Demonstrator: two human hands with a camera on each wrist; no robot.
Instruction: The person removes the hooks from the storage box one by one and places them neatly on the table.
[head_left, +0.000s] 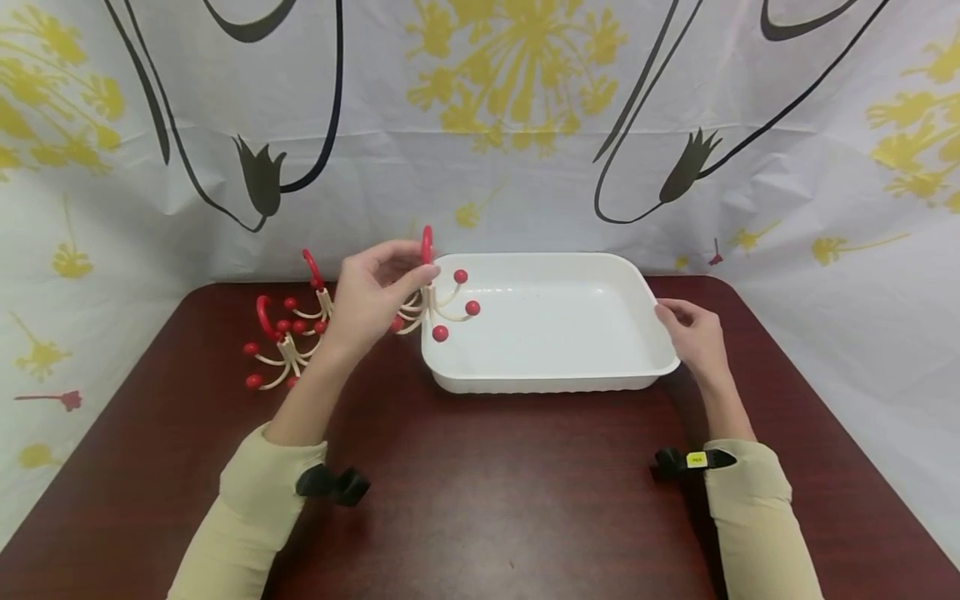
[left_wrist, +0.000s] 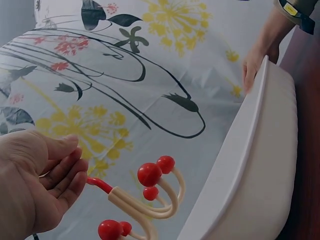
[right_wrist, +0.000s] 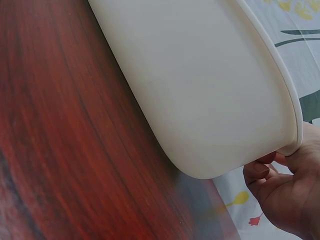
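In the head view my left hand [head_left: 363, 296] pinches the red hook-shaped top of a multi-arm hanging hook [head_left: 427, 244]. Its cream arms [left_wrist: 135, 202] curve outward and end in red balls. The held piece is upright, over the left end of a white rectangular tray [head_left: 555, 325]. My right hand [head_left: 696, 335] grips the tray's right rim between thumb and fingers; the right wrist view shows the fingers [right_wrist: 257, 172] under that rim. Two similar hooks, a front one [head_left: 288, 354] and a rear one [head_left: 324, 300], stand left of the tray, partly behind my left forearm.
The dark red-brown wooden table [head_left: 517, 483] carries everything. A white cloth [head_left: 480, 192] with yellow and grey plant prints hangs behind the table and along its sides. The tray stands near the table's back edge.
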